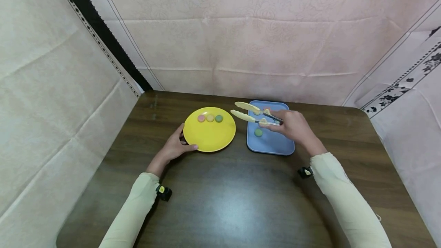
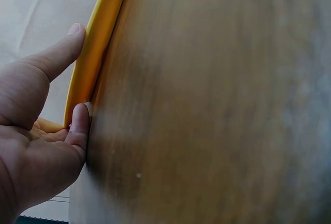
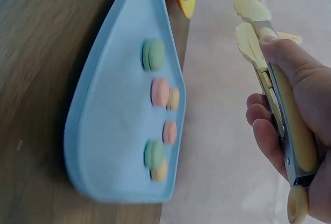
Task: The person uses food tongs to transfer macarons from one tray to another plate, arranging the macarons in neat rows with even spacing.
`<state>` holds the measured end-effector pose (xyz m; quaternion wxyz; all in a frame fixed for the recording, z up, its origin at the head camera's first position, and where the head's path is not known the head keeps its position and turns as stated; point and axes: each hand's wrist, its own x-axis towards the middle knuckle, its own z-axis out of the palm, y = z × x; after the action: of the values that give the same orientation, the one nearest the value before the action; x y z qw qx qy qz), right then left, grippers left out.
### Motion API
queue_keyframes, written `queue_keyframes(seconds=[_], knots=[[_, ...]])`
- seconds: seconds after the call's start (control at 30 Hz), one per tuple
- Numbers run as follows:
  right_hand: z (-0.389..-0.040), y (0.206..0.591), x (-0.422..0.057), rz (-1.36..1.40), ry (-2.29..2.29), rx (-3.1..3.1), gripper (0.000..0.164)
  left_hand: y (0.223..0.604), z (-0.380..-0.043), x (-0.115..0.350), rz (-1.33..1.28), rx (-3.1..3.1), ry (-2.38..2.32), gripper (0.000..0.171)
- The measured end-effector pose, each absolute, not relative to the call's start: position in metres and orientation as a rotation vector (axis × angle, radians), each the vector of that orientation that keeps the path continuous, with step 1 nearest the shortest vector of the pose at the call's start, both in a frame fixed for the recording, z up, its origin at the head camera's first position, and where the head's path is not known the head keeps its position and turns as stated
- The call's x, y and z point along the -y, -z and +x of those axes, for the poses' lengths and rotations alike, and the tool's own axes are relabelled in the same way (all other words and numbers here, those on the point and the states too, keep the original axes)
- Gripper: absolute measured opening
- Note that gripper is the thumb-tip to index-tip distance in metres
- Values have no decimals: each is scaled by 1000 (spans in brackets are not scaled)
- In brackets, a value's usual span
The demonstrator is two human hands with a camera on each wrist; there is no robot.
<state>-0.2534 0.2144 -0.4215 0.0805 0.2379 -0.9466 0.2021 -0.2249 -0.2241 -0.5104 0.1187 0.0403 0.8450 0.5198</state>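
My left hand (image 1: 173,145) grips the left rim of a yellow plate (image 1: 210,137), thumb over the edge and the other fingers at its underside. Pink (image 1: 201,118), pale yellow (image 1: 210,118) and green (image 1: 218,118) macarons form a row near the plate's far side. Metal tongs with cream tips (image 1: 244,116) are held in my right hand (image 1: 293,127), above the blue tray (image 1: 272,146). Their tips stand apart with nothing between them, pointing left toward the plate. Several green, pink and yellowish macarons lie on the tray; one green macaron (image 3: 153,55) sits apart from the others.
Plate and tray stand side by side near the far edge of a dark wooden table (image 1: 220,202), with a narrow gap between them. Pale patterned cloth (image 1: 241,49) hangs behind the table, and more cloth hangs at both sides.
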Motion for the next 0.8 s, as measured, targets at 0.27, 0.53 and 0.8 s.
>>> queue_keyframes(seconds=[0.27, 0.53, 0.8], knots=[[-229, 423, -253, 578, -602, 2886, 62, 510, -224, 223, 104, -2464, -1516, 118], [-214, 436, -280, 582, -614, 2880, 60, 512, -224, 224, 111, -2475, -1510, 116], [-209, 452, -294, 587, -614, 2896, 60, 514, -226, 225, 98, -2482, -1500, 116]])
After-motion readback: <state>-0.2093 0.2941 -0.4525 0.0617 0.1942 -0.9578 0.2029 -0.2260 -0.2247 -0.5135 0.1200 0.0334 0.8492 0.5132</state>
